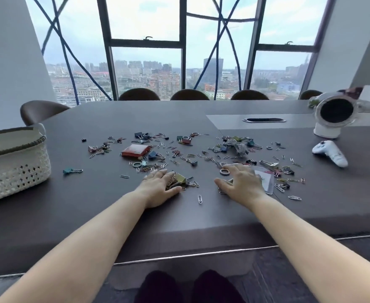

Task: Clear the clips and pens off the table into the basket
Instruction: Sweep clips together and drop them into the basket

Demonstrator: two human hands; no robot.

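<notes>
Left hand [161, 187]: fingers curled, thumb closing beneath, gripping a heap of clips [172, 182] that includes an olive binder clip [180, 178].

Right hand [241, 182]: fingers spread and arched, tips resting on the counter [92, 204] among loose clips, holding nothing, partly over a clear plastic sleeve [266, 179].

Basket [16, 169]: white perforated weave with a dark rim, at the counter's left edge, well apart from both hands.

Wire paper clips and coloured binder clips lie strewn mid-counter around a flat red box [135, 150]. A white game controller [330, 153] lies to the right.

Counter: dark, matte, smooth. Rounded chair backs [139, 94] line the far side. Tall windows [147, 68] show a city skyline.
</notes>
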